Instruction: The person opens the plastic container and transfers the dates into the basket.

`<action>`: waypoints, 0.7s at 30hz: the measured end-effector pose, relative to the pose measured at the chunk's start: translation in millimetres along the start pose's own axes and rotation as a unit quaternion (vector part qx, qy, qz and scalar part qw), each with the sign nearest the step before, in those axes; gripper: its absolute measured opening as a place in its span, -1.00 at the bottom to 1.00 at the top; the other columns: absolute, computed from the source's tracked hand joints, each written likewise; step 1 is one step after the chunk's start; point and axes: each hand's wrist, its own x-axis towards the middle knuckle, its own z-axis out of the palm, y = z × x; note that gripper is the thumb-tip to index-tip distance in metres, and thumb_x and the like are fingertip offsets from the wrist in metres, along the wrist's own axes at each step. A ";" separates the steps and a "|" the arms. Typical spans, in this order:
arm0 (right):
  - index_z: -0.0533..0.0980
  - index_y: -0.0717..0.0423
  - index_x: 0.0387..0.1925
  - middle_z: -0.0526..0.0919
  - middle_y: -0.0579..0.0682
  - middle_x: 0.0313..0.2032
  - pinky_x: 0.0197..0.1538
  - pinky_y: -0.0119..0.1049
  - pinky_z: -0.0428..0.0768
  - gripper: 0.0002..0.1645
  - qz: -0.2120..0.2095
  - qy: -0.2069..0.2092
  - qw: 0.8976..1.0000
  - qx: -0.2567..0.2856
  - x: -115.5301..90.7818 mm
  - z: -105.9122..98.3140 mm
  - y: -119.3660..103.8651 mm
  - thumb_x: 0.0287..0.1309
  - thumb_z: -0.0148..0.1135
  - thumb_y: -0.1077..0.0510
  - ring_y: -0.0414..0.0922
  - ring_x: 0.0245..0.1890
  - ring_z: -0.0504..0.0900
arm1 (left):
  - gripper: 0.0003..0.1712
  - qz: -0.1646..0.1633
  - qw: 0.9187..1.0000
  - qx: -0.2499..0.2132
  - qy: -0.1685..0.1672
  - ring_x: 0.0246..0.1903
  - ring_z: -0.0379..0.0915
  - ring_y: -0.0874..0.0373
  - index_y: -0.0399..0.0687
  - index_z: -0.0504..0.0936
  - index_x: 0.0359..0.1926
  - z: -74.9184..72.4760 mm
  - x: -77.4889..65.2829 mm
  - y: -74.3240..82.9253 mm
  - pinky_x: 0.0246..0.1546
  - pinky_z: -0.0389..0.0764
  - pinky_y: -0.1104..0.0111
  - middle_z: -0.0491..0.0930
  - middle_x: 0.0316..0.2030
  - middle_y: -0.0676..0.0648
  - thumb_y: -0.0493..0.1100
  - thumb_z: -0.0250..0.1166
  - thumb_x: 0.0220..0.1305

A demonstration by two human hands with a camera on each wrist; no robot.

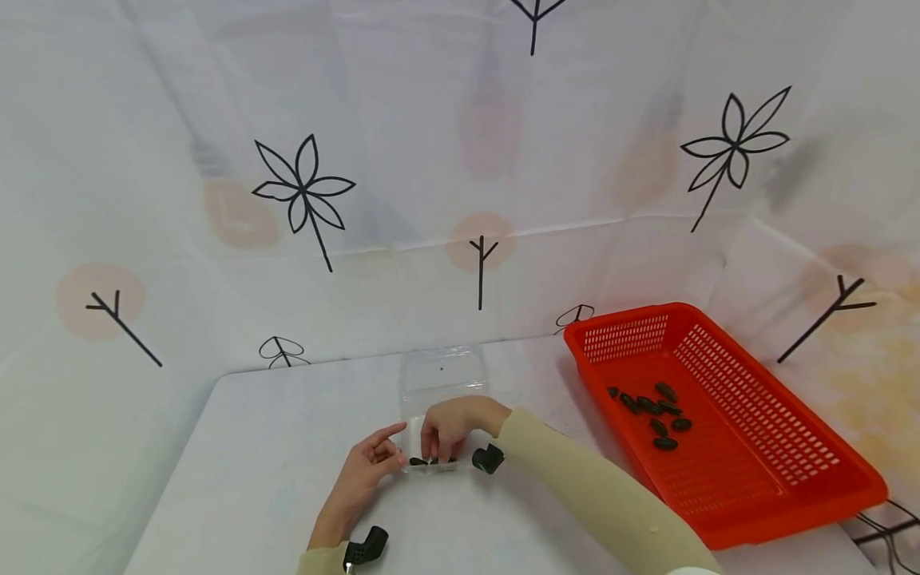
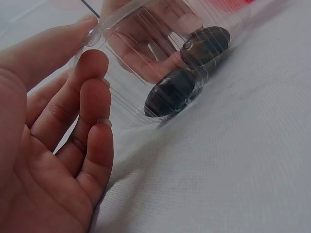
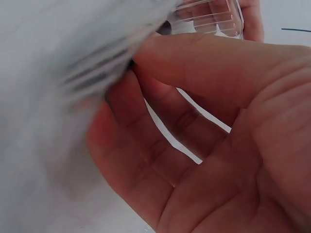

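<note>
A clear plastic box (image 1: 413,435) with its lid (image 1: 443,370) folded back lies on the white table. Two glossy, dark oval pieces (image 2: 171,93), about the shape of dates, show through its wall in the left wrist view. My left hand (image 1: 366,471) holds the box's left corner, its bent fingertips against the wall. My right hand (image 1: 453,427) reaches down inside the box, thumb and fingers together on a dark piece (image 3: 131,64), of which only a sliver shows. Blurred clear plastic hides part of those fingers in the right wrist view.
A red plastic basket (image 1: 719,479) with perforated walls stands on the right, with several dark oval pieces (image 1: 664,443) toward its left side. A patterned white cloth (image 1: 402,200) hangs behind the table. Dark cables (image 1: 891,535) show at the lower right edge.
</note>
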 end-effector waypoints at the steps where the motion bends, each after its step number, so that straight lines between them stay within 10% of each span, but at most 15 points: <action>1: 0.71 0.02 -0.32 0.60 -0.15 -0.48 -0.35 -0.35 0.61 -0.76 0.000 -0.004 1.000 -0.001 -1.2 -0.3 0.6 0.04 0.41 0.41 -0.23 -0.51 0.57 | -0.35 -0.001 1.000 0.001 0.001 -0.40 0.45 0.21 -0.29 0.45 0.32 0.1 0.2 -0.1 -0.31 0.44 0.42 0.57 -0.41 0.00 -0.34 0.40 0.20; 21: 0.69 0.01 -0.22 0.71 -0.10 -0.22 -0.17 -0.25 0.65 -0.75 -0.054 -0.049 0.992 0.098 -22.3 -14.4 17.4 0.14 0.31 0.39 -0.20 -0.26 0.62 | -0.35 -0.016 1.000 0.009 0.000 -0.37 0.48 0.19 -0.25 0.46 0.32 -1.6 0.4 -1.0 -0.26 0.47 0.40 0.59 -0.39 0.00 -0.29 0.42 0.21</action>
